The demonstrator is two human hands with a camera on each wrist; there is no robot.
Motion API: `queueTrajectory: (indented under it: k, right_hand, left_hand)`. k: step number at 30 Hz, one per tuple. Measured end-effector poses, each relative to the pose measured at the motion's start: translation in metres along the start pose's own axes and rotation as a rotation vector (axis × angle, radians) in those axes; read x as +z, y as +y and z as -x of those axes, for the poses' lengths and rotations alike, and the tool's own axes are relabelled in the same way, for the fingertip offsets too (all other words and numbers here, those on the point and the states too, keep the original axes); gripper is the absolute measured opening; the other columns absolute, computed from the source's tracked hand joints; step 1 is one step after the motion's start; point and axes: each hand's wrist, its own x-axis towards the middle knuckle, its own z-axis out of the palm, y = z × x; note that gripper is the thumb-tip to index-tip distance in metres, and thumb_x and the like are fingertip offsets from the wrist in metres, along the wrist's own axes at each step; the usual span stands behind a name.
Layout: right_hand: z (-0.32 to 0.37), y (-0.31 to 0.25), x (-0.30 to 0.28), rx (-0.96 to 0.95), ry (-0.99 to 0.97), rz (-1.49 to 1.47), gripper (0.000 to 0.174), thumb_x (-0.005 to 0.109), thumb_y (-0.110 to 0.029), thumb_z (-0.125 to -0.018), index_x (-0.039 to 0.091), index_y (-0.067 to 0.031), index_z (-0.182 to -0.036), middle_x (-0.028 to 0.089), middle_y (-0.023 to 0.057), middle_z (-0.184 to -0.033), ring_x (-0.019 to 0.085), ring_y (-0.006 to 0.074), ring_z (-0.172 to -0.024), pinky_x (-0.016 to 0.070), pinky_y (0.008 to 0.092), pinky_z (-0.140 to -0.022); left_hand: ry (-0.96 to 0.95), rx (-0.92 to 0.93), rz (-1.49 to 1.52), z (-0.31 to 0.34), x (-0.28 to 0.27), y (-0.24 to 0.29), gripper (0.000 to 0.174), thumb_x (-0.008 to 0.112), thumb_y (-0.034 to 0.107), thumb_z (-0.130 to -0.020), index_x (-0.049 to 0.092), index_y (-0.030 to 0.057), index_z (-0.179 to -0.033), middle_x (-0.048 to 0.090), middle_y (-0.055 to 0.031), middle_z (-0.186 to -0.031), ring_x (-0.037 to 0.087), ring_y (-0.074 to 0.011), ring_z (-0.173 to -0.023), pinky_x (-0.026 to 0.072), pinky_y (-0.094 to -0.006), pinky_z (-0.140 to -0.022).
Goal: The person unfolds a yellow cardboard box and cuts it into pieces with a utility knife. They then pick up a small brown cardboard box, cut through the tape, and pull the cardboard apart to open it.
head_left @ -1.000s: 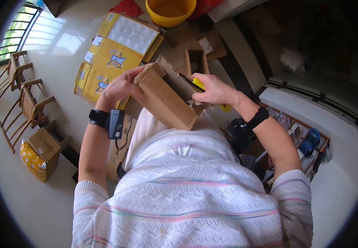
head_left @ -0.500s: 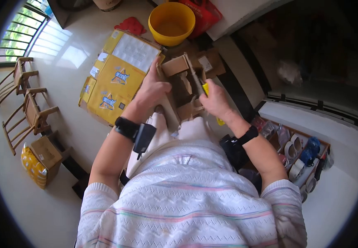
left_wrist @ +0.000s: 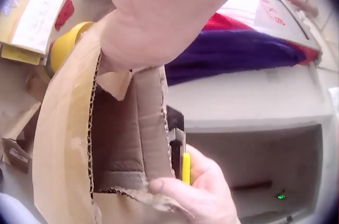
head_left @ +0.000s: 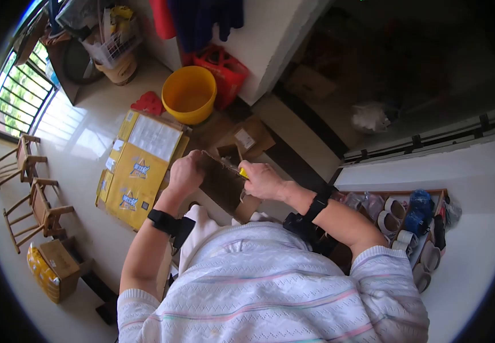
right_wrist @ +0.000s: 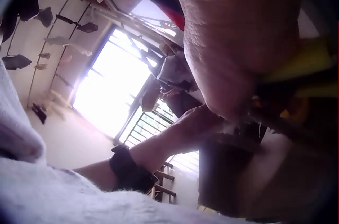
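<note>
My left hand [head_left: 185, 174] grips the upper edge of an open brown cardboard box [head_left: 221, 186], held in front of my legs. In the left wrist view the box wall [left_wrist: 63, 129] shows torn, ragged corrugated edges, and its inside faces up. My right hand [head_left: 265, 180] holds a yellow and black utility knife [left_wrist: 185, 168] against the outside of the opposite wall. The right thumb lies over that wall's edge. In the right wrist view the right hand [right_wrist: 238, 44] is large and the knife's yellow handle [right_wrist: 307, 62] is blurred.
A flattened yellow carton [head_left: 139, 171] lies on the floor ahead, with a yellow bucket [head_left: 189, 94] and a red bag [head_left: 221, 74] beyond it. Another cardboard box [head_left: 250, 137] is on the floor. Wooden chairs [head_left: 41, 208] stand left; a tray of tape rolls [head_left: 393, 214] is right.
The box has been turned and tilted, its opening shifting about. My left hand moved from its side to its upper edge; the right hand keeps the knife at the opposite wall. The head view swung upward.
</note>
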Motion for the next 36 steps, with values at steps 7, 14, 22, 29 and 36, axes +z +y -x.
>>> queueTrajectory:
  k: [7,14,22,29,36]
  right_hand:
    - [0.031,0.042,-0.034,0.056,0.105,-0.076,0.026,0.055,-0.006,-0.069,0.05,0.0,-0.093,0.059,0.0253,-0.084,0.057,0.0416,-0.083,0.046,0.0464,-0.073]
    - [0.029,0.061,-0.049,0.12,0.219,-0.049,0.024,0.056,-0.01,-0.069,0.049,-0.0003,-0.09,0.059,0.025,-0.081,0.057,0.043,-0.08,0.0464,0.0475,-0.071]
    - [0.041,0.098,-0.044,0.191,0.3,-0.126,0.034,0.057,-0.013,-0.066,0.051,0.0003,-0.097,0.06,0.0258,-0.085,0.057,0.0427,-0.083,0.0477,0.0445,-0.074]
    - [0.055,0.114,-0.075,0.07,-0.023,-0.411,0.038,0.061,-0.012,-0.064,0.056,0.0015,-0.1,0.062,0.0242,-0.087,0.062,0.0339,-0.083,0.0483,0.0366,-0.075]
    - [0.079,0.106,-0.102,0.137,-0.405,-0.732,0.036,0.062,-0.008,-0.07,0.058,0.0004,-0.105,0.056,-0.0012,-0.081,0.05,0.0062,-0.074,0.043,0.0201,-0.07]
  left_hand:
    - [0.594,0.382,-0.171,0.007,-0.002,0.092,0.027,0.058,0.009,-0.066,0.059,0.0086,-0.093,0.052,-0.0106,-0.085,0.05,-0.03,-0.089,0.0424,-0.0374,-0.077]
    - [-0.473,0.371,-0.342,0.011,0.017,0.172,0.035,0.067,0.035,-0.064,0.062,0.0072,-0.085,0.063,-0.0108,-0.077,0.061,-0.0299,-0.08,0.0444,-0.0415,-0.075]
    - [-0.446,0.579,-0.001,0.017,0.038,0.193,0.026,0.067,0.022,-0.066,0.06,0.0103,-0.089,0.062,-0.0079,-0.08,0.06,-0.0259,-0.086,0.0381,-0.0413,-0.083]
    - [-0.3,0.79,-0.337,0.02,0.011,0.197,0.05,0.074,0.032,-0.061,0.058,0.0144,-0.105,0.058,-0.0031,-0.088,0.055,-0.0205,-0.093,0.0289,-0.0475,-0.093]
    - [0.1,0.479,-0.144,0.0,0.017,0.16,0.05,0.077,0.036,-0.056,0.057,0.0088,-0.093,0.052,-0.0078,-0.089,0.056,-0.0277,-0.088,0.0441,-0.0403,-0.076]
